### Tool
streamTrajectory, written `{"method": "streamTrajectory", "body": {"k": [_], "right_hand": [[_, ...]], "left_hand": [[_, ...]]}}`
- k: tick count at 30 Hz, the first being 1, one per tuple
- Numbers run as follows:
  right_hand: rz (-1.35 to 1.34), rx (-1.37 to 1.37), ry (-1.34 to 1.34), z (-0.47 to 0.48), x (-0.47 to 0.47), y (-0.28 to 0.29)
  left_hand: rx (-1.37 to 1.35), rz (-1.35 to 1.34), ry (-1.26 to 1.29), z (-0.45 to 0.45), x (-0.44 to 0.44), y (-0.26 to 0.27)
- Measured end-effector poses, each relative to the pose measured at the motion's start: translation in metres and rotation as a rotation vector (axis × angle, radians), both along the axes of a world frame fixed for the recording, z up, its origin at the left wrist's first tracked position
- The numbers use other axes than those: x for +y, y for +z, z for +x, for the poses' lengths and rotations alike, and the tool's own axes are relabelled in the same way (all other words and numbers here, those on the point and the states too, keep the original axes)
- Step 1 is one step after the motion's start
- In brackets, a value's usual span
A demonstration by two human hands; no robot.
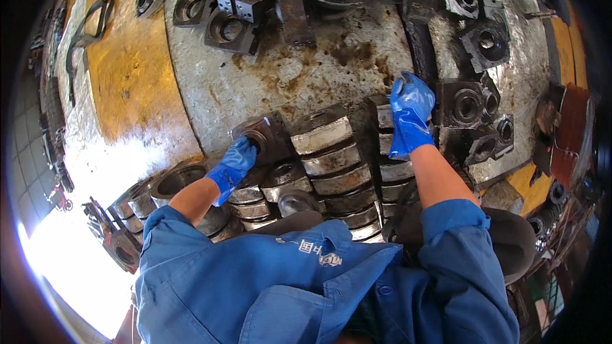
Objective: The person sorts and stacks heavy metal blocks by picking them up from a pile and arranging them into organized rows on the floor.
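Observation:
My left hand [237, 158], in a blue rubber glove, hooks its fingertips into the bore of a dark square metal block [279, 139]. That block lies tilted on top of stacked metal blocks in front of me. Further right, my right hand [412, 98], gloved the same way, is curled with its knuckles up beside a second stack [397, 172]. Whether its fingers hold anything is hidden. Between the hands stands a column of thick metal blocks [321, 136], the top one with a round hole.
Bored blocks [231, 31] and a flat steel bar [295, 14] lie at the far side of the stained metal surface [287, 74]. More bored blocks [461, 102] sit right of my right hand. Large metal rings [179, 180] stand by my left forearm. A bent metal handle [98, 19] lies far left.

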State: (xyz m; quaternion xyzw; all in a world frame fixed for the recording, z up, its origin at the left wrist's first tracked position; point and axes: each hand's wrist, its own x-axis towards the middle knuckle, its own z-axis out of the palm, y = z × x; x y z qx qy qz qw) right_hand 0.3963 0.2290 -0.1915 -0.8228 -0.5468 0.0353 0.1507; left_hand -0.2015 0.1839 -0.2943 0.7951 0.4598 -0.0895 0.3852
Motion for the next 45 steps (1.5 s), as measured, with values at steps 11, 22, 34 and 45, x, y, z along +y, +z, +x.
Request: {"method": "streamTrajectory", "body": {"k": [11,22,34,45], "right_hand": [[0.110,0.172,-0.086,0.002,-0.007,0.014],[0.229,0.280,-0.485,0.010,-0.043,0.002],[0.136,0.411,-0.540,0.014,-0.042,0.007],[0.195,0.496,-0.547,0.014,-0.044,0.004]], "left_hand": [[-0.028,-0.059,-0.038,0.029,0.041,-0.020],[0.209,0.043,-0.563,0.071,0.083,0.031],[0.521,0.027,-1.142,0.206,0.183,0.138],[0.226,0.015,-0.483,0.279,0.236,0.207]]}}
